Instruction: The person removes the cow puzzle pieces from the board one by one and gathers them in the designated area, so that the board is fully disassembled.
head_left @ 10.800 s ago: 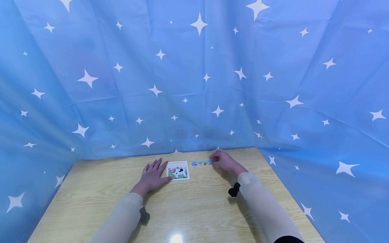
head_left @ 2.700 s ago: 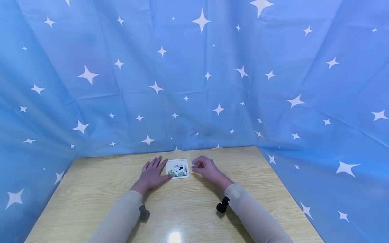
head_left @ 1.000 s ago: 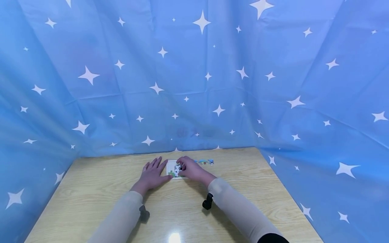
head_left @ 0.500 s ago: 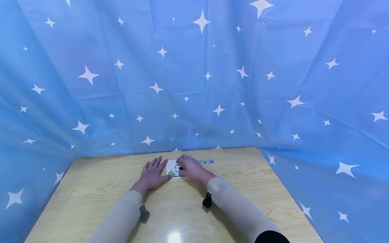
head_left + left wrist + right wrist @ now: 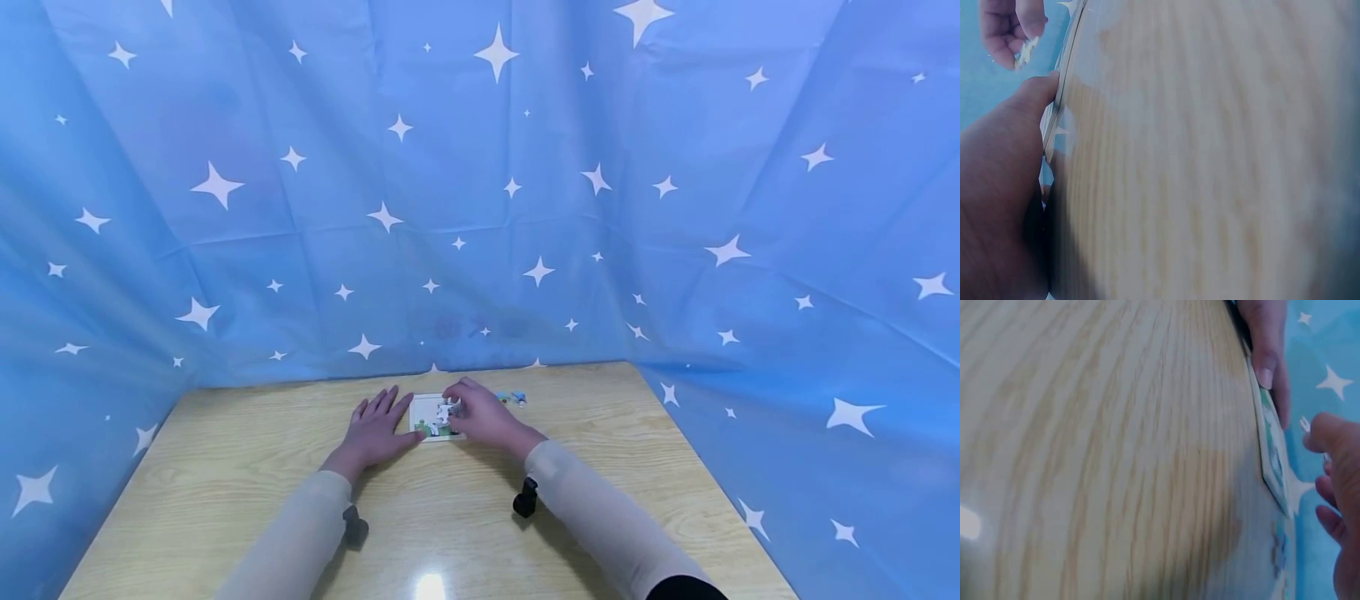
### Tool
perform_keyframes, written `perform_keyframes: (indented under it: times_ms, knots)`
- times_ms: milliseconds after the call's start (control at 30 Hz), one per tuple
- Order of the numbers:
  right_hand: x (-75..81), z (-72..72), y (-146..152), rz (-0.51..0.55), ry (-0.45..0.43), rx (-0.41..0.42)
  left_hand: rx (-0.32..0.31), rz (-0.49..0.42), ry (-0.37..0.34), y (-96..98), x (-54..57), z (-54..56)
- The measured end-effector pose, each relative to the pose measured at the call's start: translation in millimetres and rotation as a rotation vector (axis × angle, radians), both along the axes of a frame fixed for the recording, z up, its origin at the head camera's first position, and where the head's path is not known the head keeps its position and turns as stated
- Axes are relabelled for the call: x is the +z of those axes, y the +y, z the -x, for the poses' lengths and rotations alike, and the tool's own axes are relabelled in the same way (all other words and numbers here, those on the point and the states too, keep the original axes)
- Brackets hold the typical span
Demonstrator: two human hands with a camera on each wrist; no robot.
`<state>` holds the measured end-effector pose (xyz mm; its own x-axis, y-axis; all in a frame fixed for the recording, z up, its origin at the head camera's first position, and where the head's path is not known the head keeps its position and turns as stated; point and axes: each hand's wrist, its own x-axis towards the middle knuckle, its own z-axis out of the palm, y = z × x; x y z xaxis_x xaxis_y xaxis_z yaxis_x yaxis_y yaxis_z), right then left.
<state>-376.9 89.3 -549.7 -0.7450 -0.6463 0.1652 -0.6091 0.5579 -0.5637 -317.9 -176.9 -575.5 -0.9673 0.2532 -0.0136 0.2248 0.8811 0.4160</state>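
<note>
A small square jigsaw puzzle in a white frame (image 5: pixel 422 407) lies on the table, with green pieces along its bottom and bare white backing at its upper left. My left hand (image 5: pixel 378 429) rests flat beside it, fingers spread, thumb on the frame's lower left edge. Over the frame's right half, my right hand (image 5: pixel 483 414) pinches a black-and-white puzzle piece (image 5: pixel 443 412) between thumb and fingers. The left wrist view shows that puzzle piece (image 5: pixel 1026 52) raised off the frame. My right hand hides the frame's right side.
Several loose puzzle pieces (image 5: pixel 517 398) lie on the wooden table (image 5: pixel 465 517) right of the frame, partly behind my right hand. A blue curtain with white stars (image 5: pixel 480 208) hangs along the table's back and sides.
My right hand went from the loose pieces to the puzzle and now lifts a piece, drawing slightly right. The cow picture, fuller earlier, has lost its head and upper pieces. My left hand stayed put.
</note>
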Motion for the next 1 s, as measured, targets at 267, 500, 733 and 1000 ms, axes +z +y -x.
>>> perform_keyframes:
  times_ms: [267, 500, 733, 1000]
  knots:
    - [6.6, -1.8, 23.4, 0.036, -0.016, -0.018, -0.018, -0.044, 0.025, -3.3, -9.5, 3.6]
    - [10.1, -1.7, 44.7, 0.076, -0.014, -0.012, -0.033, -0.065, 0.059, -8.6, -22.9, 7.9]
    - [12.1, -0.5, 67.2, 0.072, -0.017, -0.027, -0.029, -0.080, 0.040, -7.5, -21.8, 8.4]
    - [10.3, 0.5, 87.4, 0.075, -0.051, -0.058, -0.022, -0.074, 0.037, -8.5, -27.0, 13.8]
